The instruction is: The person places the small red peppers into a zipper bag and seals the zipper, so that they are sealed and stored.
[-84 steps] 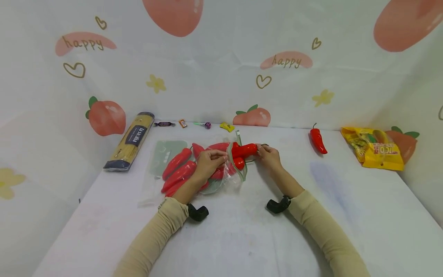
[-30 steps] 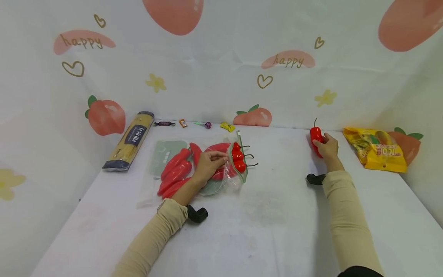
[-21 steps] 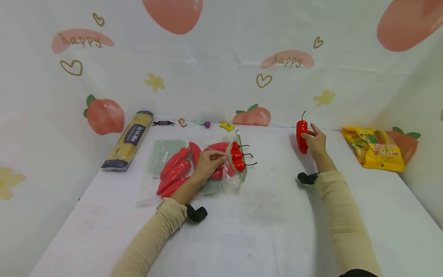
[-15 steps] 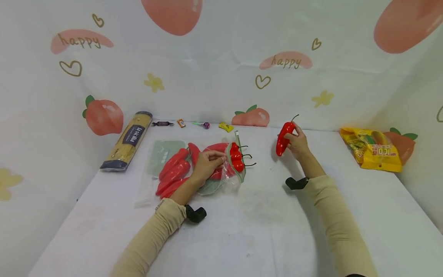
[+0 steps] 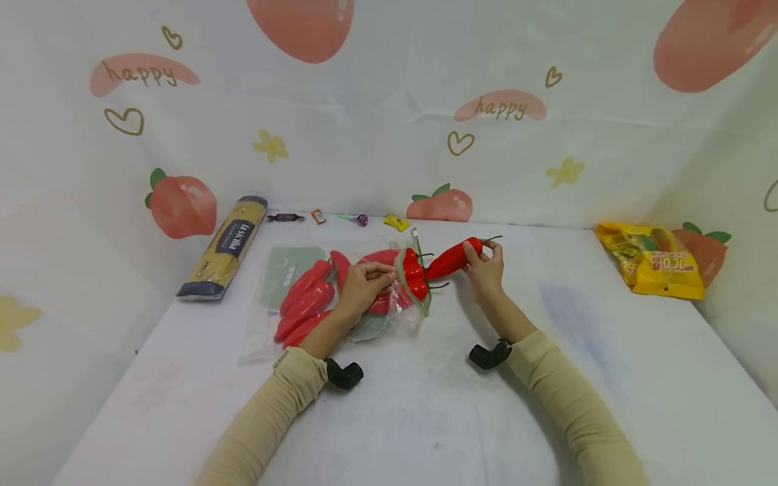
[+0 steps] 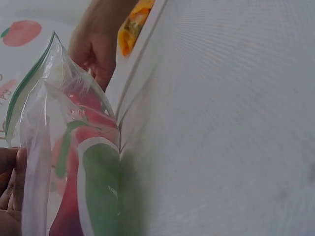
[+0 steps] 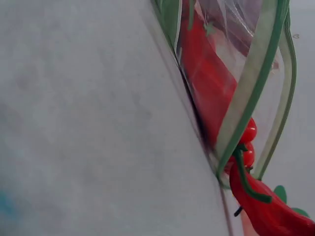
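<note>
A clear zip bag point(image 5: 276, 273) with a green-edged mouth lies on the table, holding several red chili peppers point(image 5: 313, 300). My left hand point(image 5: 360, 291) pinches the bag's upper layer near the mouth, and its fingers point(image 6: 14, 189) show at the edge of the left wrist view. With thumb and fingers, my right hand point(image 5: 488, 273) grips one chili pepper point(image 5: 452, 261) near its stem; the tip points left, at the open mouth. Pepper tops with dark stems stick out there. In the right wrist view the held pepper point(image 7: 275, 214) overlaps the green zip rim point(image 7: 253, 83).
A spaghetti pack point(image 5: 225, 250) lies at the back left. Along the back edge are a dark wrapped candy point(image 5: 286, 217), an orange candy point(image 5: 318, 217), a lollipop point(image 5: 361, 220) and a yellow candy point(image 5: 396, 222). A yellow snack bag point(image 5: 653, 260) stands at the right.
The earlier pepper went into the bag's mouth. My right hand then picked up the pepper lying at the right and carried it left to the mouth. My left hand stayed put.
</note>
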A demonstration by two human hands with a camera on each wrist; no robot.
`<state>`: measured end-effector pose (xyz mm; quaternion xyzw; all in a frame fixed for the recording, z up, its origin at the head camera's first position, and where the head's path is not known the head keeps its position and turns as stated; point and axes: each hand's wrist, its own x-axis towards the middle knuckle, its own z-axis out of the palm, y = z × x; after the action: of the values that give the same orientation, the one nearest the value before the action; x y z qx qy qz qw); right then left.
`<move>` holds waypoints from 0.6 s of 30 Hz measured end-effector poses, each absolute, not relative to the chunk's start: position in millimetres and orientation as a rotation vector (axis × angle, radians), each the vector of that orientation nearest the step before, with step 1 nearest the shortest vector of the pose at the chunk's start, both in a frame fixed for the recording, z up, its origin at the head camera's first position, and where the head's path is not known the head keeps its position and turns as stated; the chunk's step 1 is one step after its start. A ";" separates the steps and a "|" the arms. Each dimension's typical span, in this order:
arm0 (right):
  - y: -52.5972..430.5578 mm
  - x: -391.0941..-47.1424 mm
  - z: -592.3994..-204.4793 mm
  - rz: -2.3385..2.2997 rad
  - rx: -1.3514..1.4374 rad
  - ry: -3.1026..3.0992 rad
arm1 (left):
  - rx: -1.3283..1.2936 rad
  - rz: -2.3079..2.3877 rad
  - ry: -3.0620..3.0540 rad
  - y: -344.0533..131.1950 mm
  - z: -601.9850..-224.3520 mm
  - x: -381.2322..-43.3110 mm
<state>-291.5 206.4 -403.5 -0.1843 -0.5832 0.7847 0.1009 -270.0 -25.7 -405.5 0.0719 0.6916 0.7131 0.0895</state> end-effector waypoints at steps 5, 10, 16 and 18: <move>209.2 -285.3 -416.6 2.280 -0.617 -1.802 | 0.205 2.124 2.054 -24.3 -405.6 -269.2; 212.9 -279.2 -419.8 2.300 -0.687 -1.841 | 0.232 2.157 2.028 -22.8 -406.0 -268.9; 195.2 -276.4 -422.6 2.237 -0.660 -1.971 | 0.233 2.161 2.043 -24.9 -403.7 -268.2; 186.3 -274.3 -424.3 2.213 -0.611 -2.024 | 0.228 2.158 2.050 -25.1 -403.0 -267.9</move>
<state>-274.3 186.3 -424.3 -0.1996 -0.6607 0.7225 0.0404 -267.9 -25.1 -403.0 0.0760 0.6846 0.7207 0.0783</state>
